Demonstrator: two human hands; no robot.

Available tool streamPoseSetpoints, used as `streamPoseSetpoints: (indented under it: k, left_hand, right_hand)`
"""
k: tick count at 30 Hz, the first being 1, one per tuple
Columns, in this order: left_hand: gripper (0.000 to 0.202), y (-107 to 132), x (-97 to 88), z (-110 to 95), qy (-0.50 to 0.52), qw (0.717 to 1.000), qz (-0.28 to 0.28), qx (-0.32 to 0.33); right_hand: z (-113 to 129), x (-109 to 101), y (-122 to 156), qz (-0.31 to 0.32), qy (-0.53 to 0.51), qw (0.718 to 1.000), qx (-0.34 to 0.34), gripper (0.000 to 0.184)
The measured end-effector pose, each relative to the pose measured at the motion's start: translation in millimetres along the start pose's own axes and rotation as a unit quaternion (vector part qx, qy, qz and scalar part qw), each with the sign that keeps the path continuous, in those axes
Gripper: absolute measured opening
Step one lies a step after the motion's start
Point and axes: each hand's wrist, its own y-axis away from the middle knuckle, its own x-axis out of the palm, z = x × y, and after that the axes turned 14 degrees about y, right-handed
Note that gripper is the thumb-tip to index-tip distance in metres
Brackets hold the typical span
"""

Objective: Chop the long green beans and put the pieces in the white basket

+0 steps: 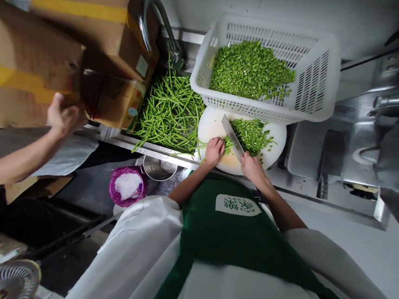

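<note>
On a round white cutting board (pixel 214 121), my left hand (pixel 214 151) presses down on a small bunch of long green beans, its fingers curled over them. My right hand (pixel 252 166) grips the handle of a cleaver (pixel 232 136), whose blade stands just right of the bunch. Chopped green beans (pixel 252 134) are heaped on the board beyond the blade. To the left, a loose pile of whole green beans (pixel 173 110) lies in the sink. A white plastic basket (pixel 313 76) behind the board holds more chopped pieces (pixel 250 68).
Cardboard boxes (pixel 93 19) crowd the left side under a curved faucet (pixel 163 17). Another person's hand (pixel 64 115) touches one box (pixel 20 58). Below the counter sit a purple-lined bin (pixel 114 187) and a metal pot (pixel 159 168). Metal equipment (pixel 356 149) stands at right.
</note>
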Motion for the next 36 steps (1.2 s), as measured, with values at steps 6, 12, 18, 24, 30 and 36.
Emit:
streamPoseSetpoints:
  k: [6, 12, 18, 24, 30, 36]
  left_hand:
    - [0.025, 1, 10.0, 4, -0.017, 1.0, 0.023, -0.003]
    - [0.025, 1, 11.5, 8, -0.015, 0.999, 0.042, 0.007]
    - [0.024, 2, 13.9, 9, -0.022, 0.998, 0.054, 0.004]
    - [0.02, 3, 13.2, 8, -0.039, 0.998, 0.051, -0.002]
    - [0.017, -2, 14.1, 4, -0.028, 0.998, 0.053, -0.02]
    - [0.024, 6, -8.4, -6, -0.049, 0.998, -0.019, -0.042]
  right_hand:
    - [6, -8, 9, -0.007, 0.016, 1.0, -0.012, 0.035]
    - [17, -12, -10, 0.014, 0.016, 1.0, -0.013, 0.034]
    - [16, -11, -3, 0.005, 0.028, 0.999, -0.033, 0.035]
    - [21, -14, -4, 0.01, 0.031, 0.999, -0.037, 0.034]
    - [24, -5, -3, 0.014, 0.014, 0.999, -0.029, 0.028]
    - [33, 3, -10, 0.007, -0.002, 1.0, -0.021, 0.032]
